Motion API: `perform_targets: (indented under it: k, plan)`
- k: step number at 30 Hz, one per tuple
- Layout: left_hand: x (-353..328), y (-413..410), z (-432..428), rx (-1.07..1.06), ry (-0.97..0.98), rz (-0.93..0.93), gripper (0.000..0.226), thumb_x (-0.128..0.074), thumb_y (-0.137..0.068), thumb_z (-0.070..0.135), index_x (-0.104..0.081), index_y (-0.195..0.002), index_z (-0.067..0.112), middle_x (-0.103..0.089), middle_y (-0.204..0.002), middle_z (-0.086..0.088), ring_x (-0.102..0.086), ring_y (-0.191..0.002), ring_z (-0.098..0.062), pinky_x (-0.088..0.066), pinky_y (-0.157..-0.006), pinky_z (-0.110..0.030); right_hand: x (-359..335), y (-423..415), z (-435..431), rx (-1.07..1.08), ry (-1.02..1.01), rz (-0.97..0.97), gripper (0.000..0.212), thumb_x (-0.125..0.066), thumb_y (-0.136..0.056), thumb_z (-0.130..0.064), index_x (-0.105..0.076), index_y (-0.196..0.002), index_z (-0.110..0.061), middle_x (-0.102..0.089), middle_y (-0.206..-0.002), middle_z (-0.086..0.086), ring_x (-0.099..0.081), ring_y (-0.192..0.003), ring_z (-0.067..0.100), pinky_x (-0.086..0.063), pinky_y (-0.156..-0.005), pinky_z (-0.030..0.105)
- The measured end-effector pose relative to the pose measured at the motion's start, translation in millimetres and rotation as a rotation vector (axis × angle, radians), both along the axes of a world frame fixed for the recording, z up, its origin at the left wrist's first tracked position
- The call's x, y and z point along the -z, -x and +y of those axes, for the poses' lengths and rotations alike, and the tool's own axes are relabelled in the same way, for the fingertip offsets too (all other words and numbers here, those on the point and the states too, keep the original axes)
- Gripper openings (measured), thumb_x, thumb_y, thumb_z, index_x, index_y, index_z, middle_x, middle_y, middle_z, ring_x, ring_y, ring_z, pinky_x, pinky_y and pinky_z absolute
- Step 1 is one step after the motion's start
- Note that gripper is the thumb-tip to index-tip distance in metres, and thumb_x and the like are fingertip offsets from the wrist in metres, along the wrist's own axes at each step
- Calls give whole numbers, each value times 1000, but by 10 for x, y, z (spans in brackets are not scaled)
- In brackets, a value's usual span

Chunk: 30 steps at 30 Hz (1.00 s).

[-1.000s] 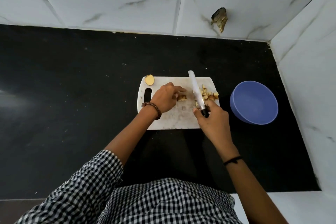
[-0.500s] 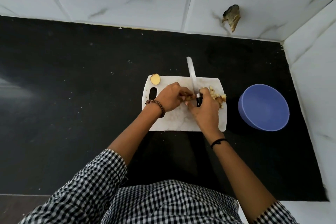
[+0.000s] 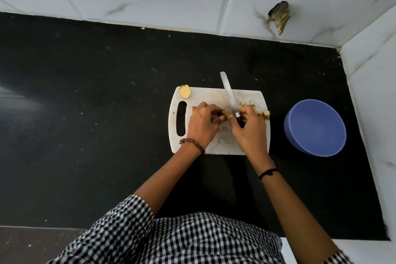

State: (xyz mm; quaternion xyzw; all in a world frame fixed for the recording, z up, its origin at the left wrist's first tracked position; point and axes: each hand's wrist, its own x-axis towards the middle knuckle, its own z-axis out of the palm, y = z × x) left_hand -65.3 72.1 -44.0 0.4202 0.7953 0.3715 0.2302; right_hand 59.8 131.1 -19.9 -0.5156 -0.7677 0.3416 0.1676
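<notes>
Counter (image 3: 85, 113): black stone surface that bears everything; pale tiled wall behind and to the right.
Cut-off end (image 3: 184, 91): round yellow slice at the board's far left corner, well apart from the cutting, probably a discard.
Cutting board (image 3: 214, 96): white, handle slot to the left, lying square before the person so that both hands meet over its middle.
Left hand (image 3: 203, 123): fingers curled down on the ginger piece (image 3: 222, 114), pinning it to the board, likely so that it cannot roll under the blade.
Ginger piece: mid-board, mostly hidden under the left fingers, its end showing just beside the blade.
Knife (image 3: 228, 94): pale blade pointing away from the person, tip past the board's far edge, set between the two hands at the ginger's exposed end.
Right hand (image 3: 249, 128): wrapped closed round the dark handle, close to the blade, a grip that suits short downward cuts.
Chopped pieces (image 3: 264, 113): small heap at the board's right edge, partly behind the right hand, on the side nearest the bowl.
Bowl (image 3: 315, 127): blue, nothing visible inside, on the counter just right of the board; judged to be where the pieces will go.
</notes>
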Motion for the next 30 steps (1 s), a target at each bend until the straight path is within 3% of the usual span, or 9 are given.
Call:
perform_targets:
  k: [5,8,13,17,20,26,30]
  plan:
    - [14,45,-27,27,-21,-13,26,-74,-82,16,-70,-107,13,-64,-101,-2,-63,-88,-13,-55,-80,-22,7,-129,-222,9,19,45,20,-54,-101,-36,-60,-105,-18,-59,-85,-13,-56,-76,-4,-41,-65,7]
    - [4,39,-31,12,-29,-6,24,-74,-82,17,-71,-105,15,-66,-99,0,-62,-86,-11,-54,-79,-22,24,-180,-310,-38,16,42,23,-46,-104,-38,-60,-109,-20,-60,-85,-11,-58,-77,-1,-40,-66,14]
    - [-33,41,-13,-18,-16,-25,20,-75,-82,17,-74,-101,13,-66,-94,1,-60,-76,-3,-48,-71,-6,55,-217,-360,-123,-47,34,33,-43,-106,-33,-57,-133,-21,-66,-120,-2,-60,-107,10,-46,-87,21]
    - [-58,32,-6,-12,4,1,14,-73,-83,17,-74,-94,8,-65,-92,-3,-62,-78,-9,-44,-65,-7,110,-219,-337,-141,-96,-23,43,-42,-106,-33,-47,-147,-20,-64,-128,2,-61,-112,15,-53,-93,32]
    - [-47,16,10,-15,32,21,16,-72,-84,17,-73,-93,3,-64,-94,-4,-61,-78,-11,-50,-68,-16,142,-216,-341,-146,-116,-48,46,-42,-105,-33,-44,-149,-19,-65,-123,4,-62,-106,14,-54,-90,31]
    - [-69,8,17,16,66,78,16,-67,-88,17,-73,-96,4,-62,-96,-3,-55,-72,-7,-41,-62,-11,126,-240,-400,-144,-97,-42,48,-43,-106,-30,-40,-152,-20,-66,-115,3,-60,-98,11,-49,-84,21]
    - [-77,9,11,50,60,124,15,-66,-89,14,-74,-97,5,-62,-96,-5,-60,-76,-14,-47,-65,-16,103,-223,-424,-143,-115,-112,52,-41,-106,-31,-30,-156,-22,-63,-103,5,-59,-87,13,-54,-75,29]
